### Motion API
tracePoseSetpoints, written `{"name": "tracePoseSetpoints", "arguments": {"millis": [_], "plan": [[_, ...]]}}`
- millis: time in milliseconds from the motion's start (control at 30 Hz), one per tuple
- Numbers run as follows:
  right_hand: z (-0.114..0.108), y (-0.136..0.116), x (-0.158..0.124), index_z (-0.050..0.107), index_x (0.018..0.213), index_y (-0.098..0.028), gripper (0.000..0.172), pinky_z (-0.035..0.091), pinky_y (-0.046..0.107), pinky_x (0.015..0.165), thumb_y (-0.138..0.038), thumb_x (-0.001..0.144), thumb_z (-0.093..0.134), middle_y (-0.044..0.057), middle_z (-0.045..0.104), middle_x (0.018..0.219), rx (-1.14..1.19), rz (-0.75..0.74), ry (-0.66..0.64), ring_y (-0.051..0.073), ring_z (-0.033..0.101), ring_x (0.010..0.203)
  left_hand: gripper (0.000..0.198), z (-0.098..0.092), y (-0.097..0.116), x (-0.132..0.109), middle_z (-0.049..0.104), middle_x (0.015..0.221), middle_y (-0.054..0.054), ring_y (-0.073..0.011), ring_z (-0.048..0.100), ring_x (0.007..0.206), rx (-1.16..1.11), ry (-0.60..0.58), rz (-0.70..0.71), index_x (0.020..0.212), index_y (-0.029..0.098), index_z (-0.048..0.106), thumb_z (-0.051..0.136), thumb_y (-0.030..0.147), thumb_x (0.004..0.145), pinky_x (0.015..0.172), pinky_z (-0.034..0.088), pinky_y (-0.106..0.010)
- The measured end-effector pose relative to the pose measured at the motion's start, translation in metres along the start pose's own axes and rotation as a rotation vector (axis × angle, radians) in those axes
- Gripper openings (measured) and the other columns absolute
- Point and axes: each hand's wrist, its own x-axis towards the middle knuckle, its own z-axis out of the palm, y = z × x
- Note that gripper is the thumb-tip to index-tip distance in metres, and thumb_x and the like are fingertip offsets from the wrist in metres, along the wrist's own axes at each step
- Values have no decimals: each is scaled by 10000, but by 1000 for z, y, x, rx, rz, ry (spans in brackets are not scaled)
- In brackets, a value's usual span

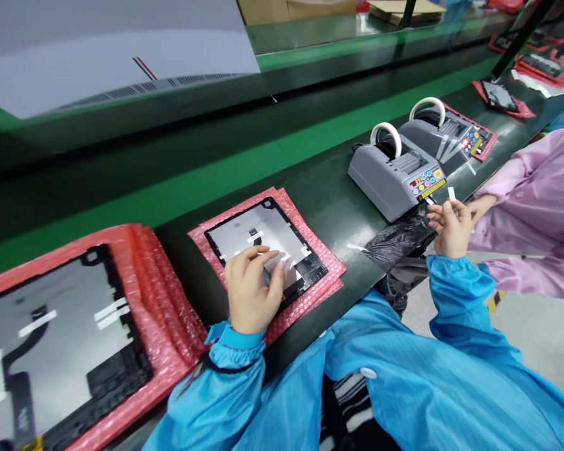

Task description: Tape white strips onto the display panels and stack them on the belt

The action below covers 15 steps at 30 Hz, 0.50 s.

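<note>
In the head view, your left hand [254, 288] sits on a black-edged tablet panel [267, 232] on pink bubble wrap [326, 266], lower middle; I cannot tell if it grips. At right, your right hand [451, 228] pinches a white tape strip [452, 193] near a gray tape machine [390, 178].

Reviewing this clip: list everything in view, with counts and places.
grey box-shaped tape dispensers: two, grey, white rolls, right of centre
black-framed display panels: at least four, black, along bench
pink bubble-wrap mats: several, pink, under panels
crumpled black plastic bag: one, black, by nearer dispenser
green-edged dark workbench: one, green and black, across view
cardboard boxes: some, brown, far top
co-worker's pink sleeve: one, pink, right
blue sleeves: two, blue, bottom
left hand: one, bare, on a panel
right hand: one, bare, pinching white tape strip
</note>
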Motion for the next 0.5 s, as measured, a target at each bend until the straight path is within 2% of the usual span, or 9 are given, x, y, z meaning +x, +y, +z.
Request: {"name": "tracePoseSetpoints", "arguments": {"millis": [133,267,400,500], "plan": [[9,0,6,422,980,-238,552,400,151,428,-413,596,778,-38,684,674,-2,23,20,102,609,532,142,2,1,0,666,1017,-112,-262,623,975,4,13,14,957,198,655,586,300,885,875,454,-429],[11,7,12,384,971,-255,607,408,175,451,-316,528,795,-74,644,641,-16,-53,22,112,591,541,144,1,2,1,665,1019,-114,-256,616,969,18,13,6,954,192,655,582,296,888,873,453,-425],[6,18,17,350,967,-280,540,488,257,561,-329,614,756,-75,633,681,-109,-151,4,139,608,587,145,-1,1,1,666,1012,-110,-251,621,965,24,22,13,948,184,661,583,292,889,880,458,-425],[1,15,11,322,969,-282,559,517,310,670,-349,630,762,-80,620,692,-150,-220,25,151,620,624,144,-2,0,2,674,1010,-93,-246,631,976,-18,11,6,957,190,669,593,294,891,893,463,-422]]}}
